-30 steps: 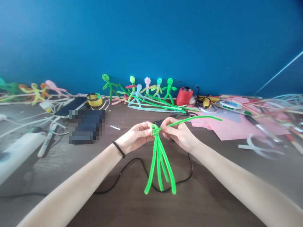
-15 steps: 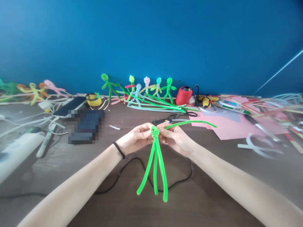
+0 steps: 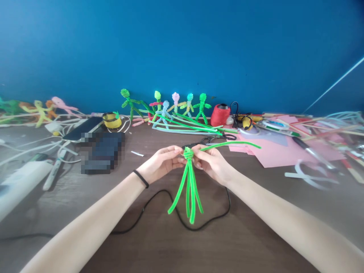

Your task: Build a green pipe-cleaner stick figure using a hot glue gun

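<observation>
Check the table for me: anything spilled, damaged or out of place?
No spill or damage shows. A black cord loops loosely below the green stems, where it might snag. A lone white scrap lies beyond the left hand. Sticks and strips are jumbled beside the pink paper, which looks untidy.

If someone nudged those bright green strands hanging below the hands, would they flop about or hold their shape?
The strands probably bend easily but hold their shape: they splay outward, and one long end juts unsupported past the right hand. They're likely light, being so thin. Their fuzzy surface suggests they wouldn't slip easily.
</observation>
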Demonstrator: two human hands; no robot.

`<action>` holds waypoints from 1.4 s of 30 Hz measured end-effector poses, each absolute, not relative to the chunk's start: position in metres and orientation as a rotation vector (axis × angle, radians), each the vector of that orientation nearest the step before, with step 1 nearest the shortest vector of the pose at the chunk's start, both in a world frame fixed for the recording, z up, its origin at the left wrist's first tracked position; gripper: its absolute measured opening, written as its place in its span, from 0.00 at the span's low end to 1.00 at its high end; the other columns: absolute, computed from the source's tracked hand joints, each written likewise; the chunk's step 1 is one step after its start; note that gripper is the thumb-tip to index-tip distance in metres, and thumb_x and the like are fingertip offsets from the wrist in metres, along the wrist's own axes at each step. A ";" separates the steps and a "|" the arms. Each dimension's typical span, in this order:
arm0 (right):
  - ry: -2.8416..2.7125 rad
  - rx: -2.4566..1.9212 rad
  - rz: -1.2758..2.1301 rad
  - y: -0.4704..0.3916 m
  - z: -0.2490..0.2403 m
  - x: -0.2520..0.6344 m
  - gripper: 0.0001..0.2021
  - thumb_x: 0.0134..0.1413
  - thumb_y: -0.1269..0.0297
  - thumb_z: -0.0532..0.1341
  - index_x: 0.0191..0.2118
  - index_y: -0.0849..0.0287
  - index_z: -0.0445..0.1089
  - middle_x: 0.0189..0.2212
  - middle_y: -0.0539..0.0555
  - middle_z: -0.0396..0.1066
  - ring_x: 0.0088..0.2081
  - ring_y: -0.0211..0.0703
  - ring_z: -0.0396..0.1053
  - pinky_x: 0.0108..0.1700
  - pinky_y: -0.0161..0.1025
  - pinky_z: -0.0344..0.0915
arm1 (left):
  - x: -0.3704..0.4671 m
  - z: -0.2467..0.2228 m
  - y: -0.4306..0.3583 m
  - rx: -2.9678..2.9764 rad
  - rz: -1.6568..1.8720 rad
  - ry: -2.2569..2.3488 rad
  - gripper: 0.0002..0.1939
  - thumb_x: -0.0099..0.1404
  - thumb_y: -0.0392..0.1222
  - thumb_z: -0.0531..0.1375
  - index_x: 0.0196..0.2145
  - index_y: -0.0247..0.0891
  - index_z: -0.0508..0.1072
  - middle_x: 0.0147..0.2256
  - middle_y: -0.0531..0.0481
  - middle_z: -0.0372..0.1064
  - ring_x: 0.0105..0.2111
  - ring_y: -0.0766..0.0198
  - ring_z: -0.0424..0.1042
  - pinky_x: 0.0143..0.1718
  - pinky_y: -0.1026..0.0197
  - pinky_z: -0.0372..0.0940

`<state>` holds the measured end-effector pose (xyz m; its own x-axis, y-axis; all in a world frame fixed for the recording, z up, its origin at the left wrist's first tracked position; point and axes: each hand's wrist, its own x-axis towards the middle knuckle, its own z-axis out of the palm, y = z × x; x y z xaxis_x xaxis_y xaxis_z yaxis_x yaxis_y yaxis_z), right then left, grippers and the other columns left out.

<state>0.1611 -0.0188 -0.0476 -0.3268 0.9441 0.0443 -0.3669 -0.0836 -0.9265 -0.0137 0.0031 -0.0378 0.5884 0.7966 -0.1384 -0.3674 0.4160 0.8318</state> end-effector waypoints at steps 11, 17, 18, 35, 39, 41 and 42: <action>-1.213 -0.828 1.464 -0.013 -0.051 0.164 0.10 0.46 0.60 0.61 0.26 0.60 0.62 0.16 0.45 0.57 0.20 0.31 0.54 0.24 0.33 0.49 | -0.012 -0.035 0.002 1.077 0.960 0.772 0.07 0.54 0.40 0.62 0.27 0.35 0.68 0.28 0.54 0.66 0.26 0.70 0.68 0.31 0.66 0.61; -1.415 -1.028 1.199 -0.015 -0.048 0.166 0.10 0.49 0.57 0.58 0.29 0.60 0.64 0.15 0.45 0.58 0.19 0.33 0.56 0.24 0.34 0.53 | -0.008 -0.027 -0.004 1.330 0.958 0.889 0.07 0.54 0.42 0.61 0.29 0.35 0.71 0.26 0.54 0.64 0.23 0.72 0.62 0.27 0.66 0.56; -1.445 -1.051 1.173 -0.016 -0.047 0.166 0.10 0.49 0.57 0.58 0.29 0.60 0.64 0.15 0.45 0.58 0.19 0.33 0.57 0.24 0.34 0.53 | -0.008 -0.026 -0.005 1.373 0.951 0.918 0.08 0.54 0.43 0.61 0.29 0.35 0.72 0.26 0.54 0.64 0.24 0.71 0.62 0.28 0.66 0.57; -1.522 -1.076 1.141 -0.021 -0.040 0.162 0.09 0.49 0.59 0.58 0.29 0.60 0.64 0.16 0.44 0.59 0.19 0.32 0.58 0.24 0.33 0.57 | -0.004 -0.024 -0.007 1.423 0.854 0.935 0.10 0.52 0.44 0.61 0.25 0.34 0.68 0.23 0.56 0.64 0.24 0.71 0.64 0.30 0.65 0.59; -1.476 -1.040 1.220 -0.021 -0.042 0.162 0.11 0.49 0.57 0.59 0.28 0.61 0.66 0.16 0.45 0.59 0.19 0.32 0.58 0.23 0.33 0.57 | -0.005 -0.026 -0.006 1.295 0.851 0.872 0.09 0.51 0.42 0.63 0.25 0.33 0.68 0.23 0.55 0.64 0.24 0.71 0.65 0.30 0.65 0.59; -1.466 -1.024 1.227 -0.020 -0.042 0.163 0.12 0.49 0.56 0.59 0.27 0.61 0.66 0.17 0.45 0.59 0.19 0.32 0.58 0.24 0.33 0.57 | -0.005 -0.027 -0.005 1.224 0.854 0.840 0.09 0.51 0.41 0.63 0.25 0.33 0.68 0.23 0.55 0.64 0.24 0.71 0.65 0.30 0.65 0.59; -1.459 -1.027 1.216 -0.020 -0.042 0.163 0.13 0.48 0.55 0.59 0.27 0.61 0.66 0.17 0.46 0.60 0.19 0.32 0.59 0.24 0.33 0.57 | -0.005 -0.028 -0.005 1.196 0.852 0.826 0.09 0.51 0.41 0.63 0.24 0.33 0.68 0.23 0.55 0.63 0.24 0.71 0.64 0.30 0.65 0.59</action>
